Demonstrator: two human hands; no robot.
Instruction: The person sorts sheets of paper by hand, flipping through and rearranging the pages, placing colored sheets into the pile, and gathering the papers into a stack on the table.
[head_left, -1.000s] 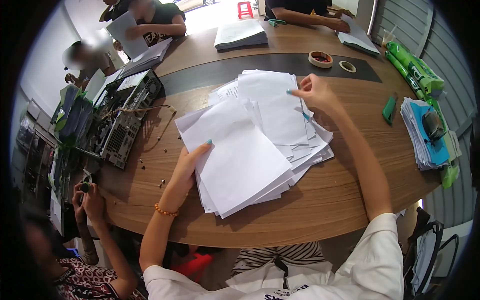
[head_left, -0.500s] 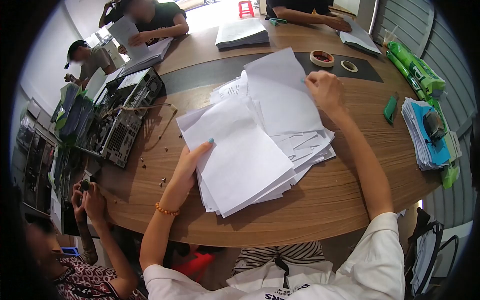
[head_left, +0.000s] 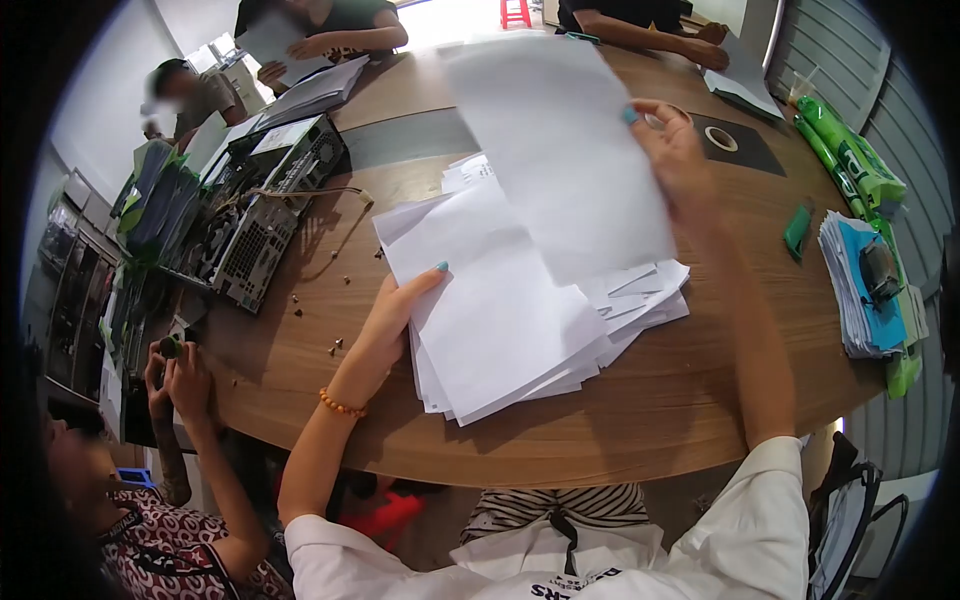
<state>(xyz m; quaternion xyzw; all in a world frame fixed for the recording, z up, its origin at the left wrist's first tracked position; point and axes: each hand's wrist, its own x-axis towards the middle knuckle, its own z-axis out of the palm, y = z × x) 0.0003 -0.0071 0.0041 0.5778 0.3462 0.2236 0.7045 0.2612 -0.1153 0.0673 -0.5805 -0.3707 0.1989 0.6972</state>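
Observation:
My left hand (head_left: 392, 318) grips the left edge of a stack of white paper (head_left: 495, 325), its thumb lying on top and its fingers hidden underneath. A loose white sheet (head_left: 560, 150) is raised above the pile, slightly blurred. My right hand (head_left: 672, 155) pinches that sheet by its upper right edge between thumb and fingers. Under the sheet and the stack lies an uneven paper pile (head_left: 655, 292) with edges jutting out to the right. Part of a printed page (head_left: 468, 172) shows behind the stack.
An opened computer case (head_left: 262, 225) stands at left, with loose screws (head_left: 336, 345) nearby. A tape roll (head_left: 721, 138), a green cutter (head_left: 797, 232), green packages (head_left: 850, 160) and clipped papers (head_left: 845, 285) lie to the right. Other people sit around the table (head_left: 560, 445).
My right hand has lifted the sheet up off the pile, so it now covers more of the far table. The left hand keeps its grip on the stack. The view has shifted slightly.

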